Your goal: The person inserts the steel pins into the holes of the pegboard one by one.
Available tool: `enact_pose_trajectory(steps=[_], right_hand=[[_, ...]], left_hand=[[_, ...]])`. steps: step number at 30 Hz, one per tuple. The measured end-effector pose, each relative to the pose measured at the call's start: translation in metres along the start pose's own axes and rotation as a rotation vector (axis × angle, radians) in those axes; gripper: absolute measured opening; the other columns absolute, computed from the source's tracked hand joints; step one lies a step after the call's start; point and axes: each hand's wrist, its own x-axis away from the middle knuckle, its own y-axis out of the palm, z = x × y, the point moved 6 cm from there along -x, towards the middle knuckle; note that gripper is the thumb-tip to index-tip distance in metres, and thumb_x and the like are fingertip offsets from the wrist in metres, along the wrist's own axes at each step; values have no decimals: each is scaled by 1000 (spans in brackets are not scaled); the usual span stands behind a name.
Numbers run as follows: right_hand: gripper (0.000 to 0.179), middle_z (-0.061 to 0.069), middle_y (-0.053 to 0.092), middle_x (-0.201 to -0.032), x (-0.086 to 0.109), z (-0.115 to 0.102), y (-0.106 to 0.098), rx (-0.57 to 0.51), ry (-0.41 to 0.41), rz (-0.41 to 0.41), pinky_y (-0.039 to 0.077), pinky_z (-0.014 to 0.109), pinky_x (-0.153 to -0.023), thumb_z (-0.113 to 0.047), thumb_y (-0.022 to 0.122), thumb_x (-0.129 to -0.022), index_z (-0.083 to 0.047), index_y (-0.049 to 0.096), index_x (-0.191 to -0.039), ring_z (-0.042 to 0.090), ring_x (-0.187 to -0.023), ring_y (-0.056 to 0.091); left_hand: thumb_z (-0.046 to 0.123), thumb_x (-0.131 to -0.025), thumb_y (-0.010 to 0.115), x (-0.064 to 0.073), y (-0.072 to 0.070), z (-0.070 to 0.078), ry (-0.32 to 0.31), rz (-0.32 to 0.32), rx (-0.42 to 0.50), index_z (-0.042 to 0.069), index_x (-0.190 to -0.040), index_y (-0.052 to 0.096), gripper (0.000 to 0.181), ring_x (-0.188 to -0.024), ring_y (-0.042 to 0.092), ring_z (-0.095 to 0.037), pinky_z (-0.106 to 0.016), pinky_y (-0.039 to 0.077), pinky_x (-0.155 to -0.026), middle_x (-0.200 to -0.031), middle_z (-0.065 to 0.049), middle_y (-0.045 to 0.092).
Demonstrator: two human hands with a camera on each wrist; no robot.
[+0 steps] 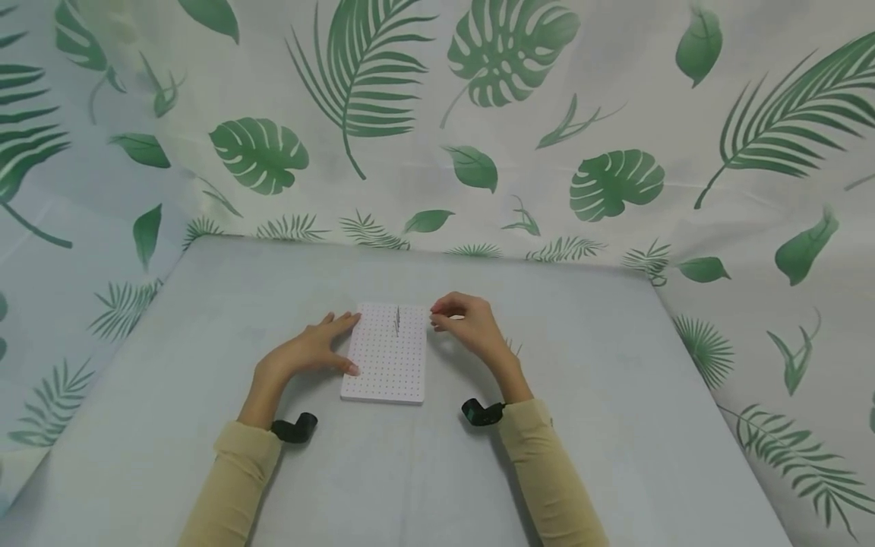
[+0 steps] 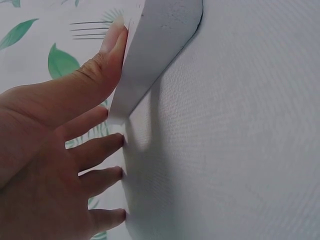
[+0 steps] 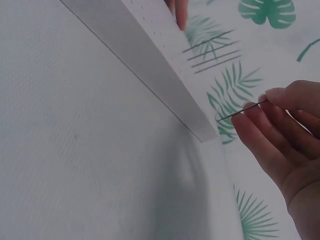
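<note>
A white pegboard-like block point(image 1: 384, 365) with rows of small holes lies flat on the table. Several thin metal needles point(image 1: 397, 322) stand upright near its far end. My left hand point(image 1: 305, 351) rests at the block's left side with fingers spread; in the left wrist view its thumb point(image 2: 95, 70) lies against the block's edge and the other fingertips touch the table. Just off the block's far right side, my right hand point(image 1: 472, 325) pinches a single needle point(image 3: 242, 110) between thumb and fingers. The needle's free tip points toward the block's edge in the right wrist view.
A few thin dark lines point(image 1: 513, 347), perhaps more needles, show on the table beside the right wrist. The pale table point(image 1: 588, 471) runs back to a leaf-patterned cloth point(image 1: 410, 152) at the rear and sides. Each wrist wears a small black camera point(image 1: 481, 412).
</note>
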Motion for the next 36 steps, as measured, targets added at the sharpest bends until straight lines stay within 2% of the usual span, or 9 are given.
enact_pose_trajectory(steps=[13,20,36], right_hand=[[8,12,76,-95,-6,-8,16,17,-9,-9,63,30,-78,-3,75,-90,-4,73,-98,23,-89,76],[8,10,76,-96,-8,-16,27,26,-27,-42,60,30,-79,-5,75,-90,-5,71,-96,21,-88,76],[7,7,76,-96,-10,-16,42,39,-54,-78,62,29,-80,-6,76,-91,-5,73,-96,17,-90,75]], left_hand=[[31,-82,86,-2,-1,1,-3,-3,-10,8,-163,28,102,-157,4,-49,-71,2,-123,-170,-19,20],[32,-82,85,-2,-1,0,-4,-3,-16,8,-163,28,102,-157,4,-49,-71,2,-123,-170,-19,20],[34,-83,85,-1,0,-2,-10,-3,-17,9,-163,28,101,-157,5,-49,-72,3,-123,-170,-20,20]])
